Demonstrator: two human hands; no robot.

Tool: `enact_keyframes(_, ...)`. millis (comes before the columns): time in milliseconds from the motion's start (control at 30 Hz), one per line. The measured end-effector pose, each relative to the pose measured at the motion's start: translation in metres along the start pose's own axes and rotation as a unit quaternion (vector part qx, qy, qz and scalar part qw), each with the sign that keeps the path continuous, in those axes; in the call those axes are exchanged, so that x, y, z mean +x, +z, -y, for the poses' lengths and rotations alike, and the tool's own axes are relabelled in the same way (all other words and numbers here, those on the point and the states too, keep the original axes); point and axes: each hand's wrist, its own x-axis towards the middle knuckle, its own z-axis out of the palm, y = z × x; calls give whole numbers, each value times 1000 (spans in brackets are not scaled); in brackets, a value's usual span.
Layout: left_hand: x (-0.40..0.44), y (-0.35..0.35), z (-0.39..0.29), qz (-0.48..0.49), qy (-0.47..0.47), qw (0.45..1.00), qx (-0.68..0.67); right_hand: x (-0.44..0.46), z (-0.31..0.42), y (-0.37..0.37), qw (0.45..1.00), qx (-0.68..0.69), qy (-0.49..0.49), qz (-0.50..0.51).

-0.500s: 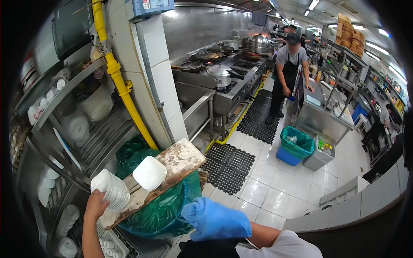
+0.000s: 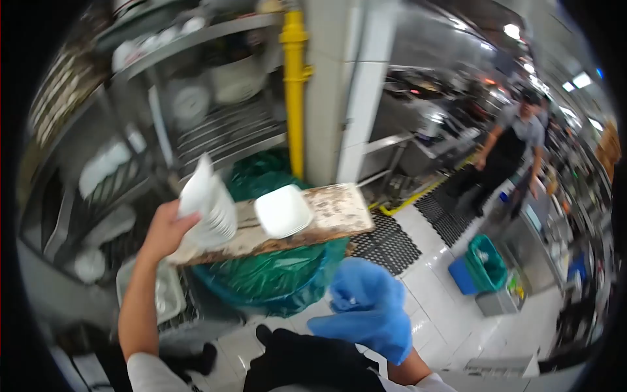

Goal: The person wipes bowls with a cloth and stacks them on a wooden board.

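My left hand (image 2: pixel 168 228) pinches the rim of a tilted white bowl (image 2: pixel 198 188) at the near end of a nested stack of white bowls (image 2: pixel 221 222). This stack rests on the left part of a worn wooden board (image 2: pixel 339 206). A second, squarish stack of white bowls (image 2: pixel 284 210) stands on the board to its right. At the end of my right forearm (image 2: pixel 406 367), a blue cloth (image 2: pixel 375 304) is bunched over my right hand and held up by it; the fingers are hidden inside the cloth.
Beneath the board is a bin lined with a green bag (image 2: pixel 281 277). Metal shelves (image 2: pixel 228 134) with dishes stand left, by a yellow pipe (image 2: pixel 295 98). A person (image 2: pixel 516 144) stands in the aisle near a blue bin (image 2: pixel 464 274) and stoves.
The view has swung left and down, so things sit further right. The bowl in my left hand is tipped more upright. The blue cloth has opened from a bundle into a looser fold.
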Motion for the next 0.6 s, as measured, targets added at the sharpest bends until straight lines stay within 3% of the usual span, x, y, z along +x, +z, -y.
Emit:
enact_keyframes(67, -14, 22, -10, -32, -8, 984, -174, 1, 5, 6, 999, -16, -16, -26)
enact_keyframes(267, -48, 117, -41, -58, -56, 911, -404, 19, 21, 32, 950, -239, -203, -8)
enact_keyframes(333, -52, 144, -47, -27, -67, 908, -413, 25, 19, 51, 914, -293, -282, 1)
enact_keyframes(367, -55, 153, -48, -4, -75, 906, -417, 26, 12, 67, 884, -296, -359, -51)
enact_keyframes(400, -61, 160, -47, 0, 43, 944, -327, 28, 8, 79, 879, -295, -371, -45)
enact_keyframes(500, -66, 182, -52, -70, -36, 935, -347, 40, 2, 89, 888, -274, -368, -22)
enact_keyframes(567, -68, 182, -46, -58, 97, 972, -205, 52, -3, 79, 907, -247, -341, 4)
enact_keyframes(600, -71, 175, -41, -57, 94, 973, -203, 58, -6, 73, 919, -231, -320, 15)
